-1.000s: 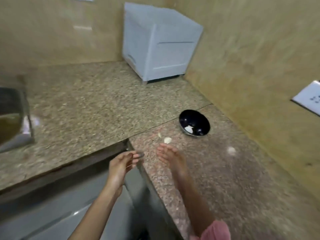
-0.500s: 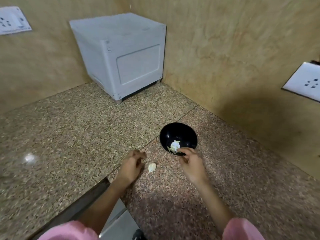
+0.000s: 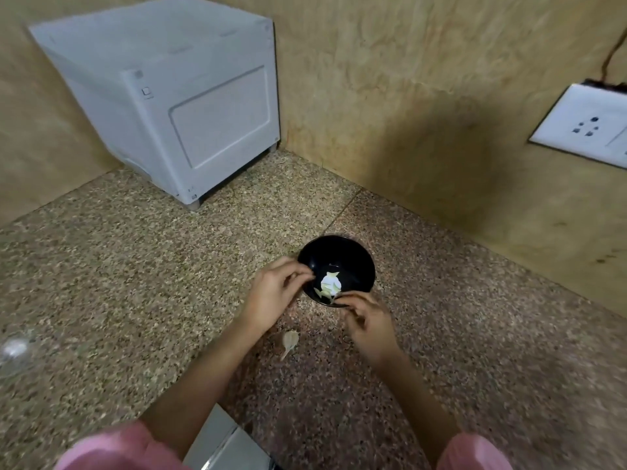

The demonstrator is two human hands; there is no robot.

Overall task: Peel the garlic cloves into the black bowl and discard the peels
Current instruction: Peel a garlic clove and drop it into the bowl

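Far to the left a bright spot of light (image 3: 13, 349) shines on the speckled stone counter (image 3: 135, 266). Behind it, in the corner by the yellow-brown wall (image 3: 373, 79), stands a white box-shaped machine (image 3: 190, 106) on little feet. It has a flat panel on its front and a small button near one edge.

My left sleeve (image 3: 112, 449) is pink and sits at the bottom of the view. My left grip (image 3: 274, 293) reaches up to the left side of the black bowl (image 3: 353, 256). Its fingers are curled and the tips are bunched right at the rim. I cannot tell if it is pinching anything or only touching the bowl.

Between my two arms one garlic clove (image 3: 290, 340) lies on the counter, just in front of the bowl. It is tan with a thin pointed end.

The black bowl sits on the counter near the wall. Inside it are pale garlic pieces (image 3: 329, 284), lying on the side close to me.

My right grip (image 3: 371, 325) is at the near rim of the bowl. Its fingers are curled too, and the tips are right by the garlic pieces. I cannot tell if it is holding one. My right sleeve (image 3: 475, 451) is pink as well.

Far to the right a white wall socket (image 3: 583, 122) is set in the wall, with a dark wire (image 3: 610, 52) going up from it.
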